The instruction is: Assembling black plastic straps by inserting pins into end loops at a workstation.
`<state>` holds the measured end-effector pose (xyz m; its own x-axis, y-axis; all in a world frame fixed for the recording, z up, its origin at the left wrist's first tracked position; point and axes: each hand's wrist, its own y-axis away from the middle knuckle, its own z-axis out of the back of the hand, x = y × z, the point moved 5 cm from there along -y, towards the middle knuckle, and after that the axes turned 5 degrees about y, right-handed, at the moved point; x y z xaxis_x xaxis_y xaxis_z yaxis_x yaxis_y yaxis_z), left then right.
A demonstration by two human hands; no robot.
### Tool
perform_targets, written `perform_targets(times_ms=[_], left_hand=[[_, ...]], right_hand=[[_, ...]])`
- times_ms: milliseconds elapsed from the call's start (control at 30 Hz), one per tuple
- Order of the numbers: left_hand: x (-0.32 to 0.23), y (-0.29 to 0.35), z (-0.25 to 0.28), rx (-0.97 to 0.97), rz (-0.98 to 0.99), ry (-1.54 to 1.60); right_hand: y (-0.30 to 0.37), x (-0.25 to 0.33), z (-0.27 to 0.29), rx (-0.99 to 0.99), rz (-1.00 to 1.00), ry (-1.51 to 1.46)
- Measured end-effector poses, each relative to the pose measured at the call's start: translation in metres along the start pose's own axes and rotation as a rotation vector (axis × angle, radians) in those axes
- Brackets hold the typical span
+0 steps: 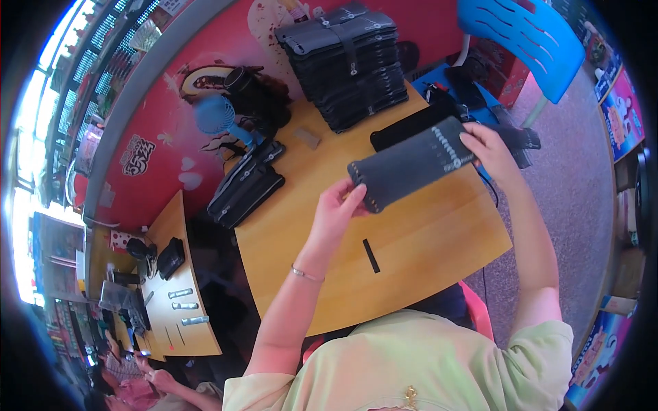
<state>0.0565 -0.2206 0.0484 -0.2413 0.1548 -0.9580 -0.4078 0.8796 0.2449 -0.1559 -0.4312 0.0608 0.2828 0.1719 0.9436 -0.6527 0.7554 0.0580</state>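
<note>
A flat, dark grey rectangular panel (411,166) is stretched between my two hands above the wooden table. It has small holes along its left end and a row of white marks near its right end. My left hand (343,201) pinches the lower left corner, thumb on top. At the opposite end, my right hand (485,147) grips the right edge. Below the panel, a narrow black strip (371,255) lies on the tabletop. Behind it lies a black flat piece (404,129), partly covered by the panel.
A tall stack of similar dark panels (349,68), strapped together, stands at the table's (439,236) far edge. Left of it are a blue fan (218,116) and a black case (250,188). A blue chair (524,41) stands far right. People sit near another table (199,291) at left.
</note>
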Motion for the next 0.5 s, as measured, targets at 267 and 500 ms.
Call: perform_targets(times_ms=[267,500], left_hand=[[-0.002,-0.083,-0.017,0.026,0.017,-0.034],[0.015,-0.105,-0.015,-0.048,0.031,-0.037]], right_hand=[[-0.069,-0.023,0.030,-0.132,0.030,0.088],[-0.099,-0.059,0.035,-0.141,0.113,0.156]])
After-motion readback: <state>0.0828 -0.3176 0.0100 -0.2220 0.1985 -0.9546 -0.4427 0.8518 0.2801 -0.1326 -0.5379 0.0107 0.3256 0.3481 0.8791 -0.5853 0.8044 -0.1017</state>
